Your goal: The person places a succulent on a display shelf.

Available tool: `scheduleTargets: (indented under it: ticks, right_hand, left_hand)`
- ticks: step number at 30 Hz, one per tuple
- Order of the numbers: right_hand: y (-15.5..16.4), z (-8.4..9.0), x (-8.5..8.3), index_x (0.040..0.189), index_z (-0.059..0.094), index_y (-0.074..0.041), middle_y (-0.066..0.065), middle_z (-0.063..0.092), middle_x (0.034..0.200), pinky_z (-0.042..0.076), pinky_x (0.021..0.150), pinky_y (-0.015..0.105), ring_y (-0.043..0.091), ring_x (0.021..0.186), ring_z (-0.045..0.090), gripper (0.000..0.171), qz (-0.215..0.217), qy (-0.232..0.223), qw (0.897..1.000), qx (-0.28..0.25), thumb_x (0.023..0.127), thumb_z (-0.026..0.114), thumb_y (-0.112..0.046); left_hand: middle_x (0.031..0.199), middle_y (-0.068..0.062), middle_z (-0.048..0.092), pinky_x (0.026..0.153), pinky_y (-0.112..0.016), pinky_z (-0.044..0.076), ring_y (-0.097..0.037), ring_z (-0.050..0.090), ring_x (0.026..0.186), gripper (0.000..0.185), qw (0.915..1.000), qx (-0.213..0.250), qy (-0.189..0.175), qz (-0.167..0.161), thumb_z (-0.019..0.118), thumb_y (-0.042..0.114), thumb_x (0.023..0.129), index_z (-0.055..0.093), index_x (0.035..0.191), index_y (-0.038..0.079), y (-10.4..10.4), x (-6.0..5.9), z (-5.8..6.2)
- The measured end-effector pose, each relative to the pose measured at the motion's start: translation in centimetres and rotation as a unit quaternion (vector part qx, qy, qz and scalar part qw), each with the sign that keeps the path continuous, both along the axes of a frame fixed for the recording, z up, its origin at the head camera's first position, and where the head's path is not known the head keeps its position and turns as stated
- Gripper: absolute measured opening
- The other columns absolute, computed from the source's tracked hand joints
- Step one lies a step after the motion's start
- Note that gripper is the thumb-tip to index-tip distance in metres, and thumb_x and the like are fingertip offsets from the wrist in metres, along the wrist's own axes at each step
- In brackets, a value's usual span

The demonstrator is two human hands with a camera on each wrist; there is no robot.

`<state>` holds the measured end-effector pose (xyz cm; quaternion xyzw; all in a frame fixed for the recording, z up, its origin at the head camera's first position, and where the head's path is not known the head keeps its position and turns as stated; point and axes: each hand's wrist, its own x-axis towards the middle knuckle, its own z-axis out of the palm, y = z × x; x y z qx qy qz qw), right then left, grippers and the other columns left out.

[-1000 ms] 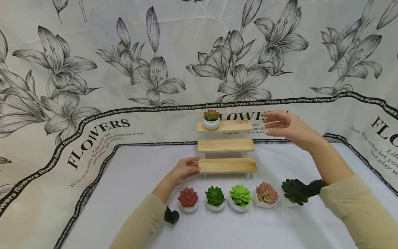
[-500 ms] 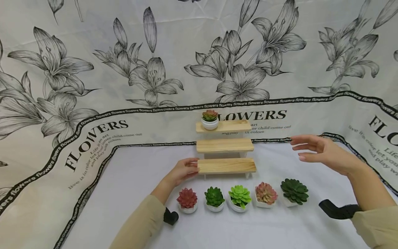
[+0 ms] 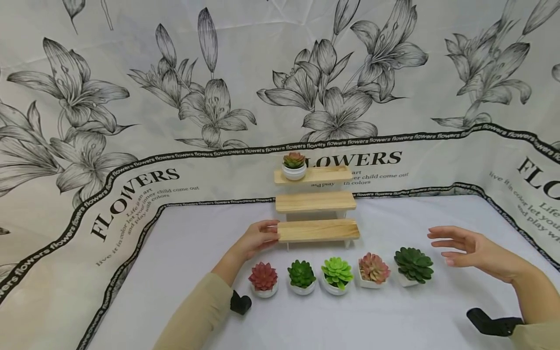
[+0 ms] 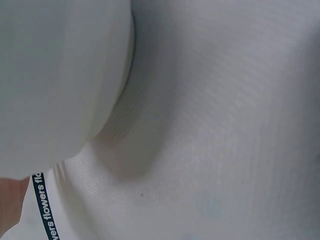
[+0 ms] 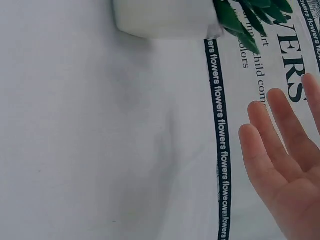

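Note:
At the left end of the bottom board of a three-step wooden display stand (image 3: 318,230), my left hand (image 3: 257,238) holds the board's edge between fingers and thumb. A potted succulent (image 3: 294,167) with green and reddish leaves stands at the left of the top step. My right hand (image 3: 477,252) is in the air, fingers spread and holding nothing, to the right of a dark green succulent (image 3: 413,266) in a white pot. The right wrist view shows the white pot (image 5: 165,19) of this plant beyond the fingers (image 5: 267,165). In the left wrist view, a white pot (image 4: 55,80) fills the upper left.
In front of the stand, a row continues leftward with a pink succulent (image 3: 374,269), a bright green one (image 3: 337,273), a green one (image 3: 301,275) and a red one (image 3: 263,278). White cloth (image 3: 350,325) covers the table. A flower-printed curtain (image 3: 236,180) hangs behind.
My right hand has moved away from beside the top step, right and down toward the dark green succulent's side. The left hand stays at the bottom board.

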<state>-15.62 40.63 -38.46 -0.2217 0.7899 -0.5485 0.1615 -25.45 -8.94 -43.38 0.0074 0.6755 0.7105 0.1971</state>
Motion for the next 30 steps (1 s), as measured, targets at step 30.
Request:
scheduleTargets:
  ticks: [30]
  right_hand:
    - [-2.1,-5.2,-0.4,0.136,0.042,-0.033,-0.02,0.049,0.13,0.05,0.086,0.025,-0.002,0.115,0.047,0.072,0.076,-0.109,0.985,-0.108,0.083,0.054,0.015]
  left_hand:
    - [0.115,-0.02,0.055,0.092,-0.038,0.049,-0.02,0.058,0.093,0.046,1.0,0.007,0.005,-0.004,0.056,-0.008,0.087,0.046,0.132,-0.006,-0.2,0.1,-0.1]
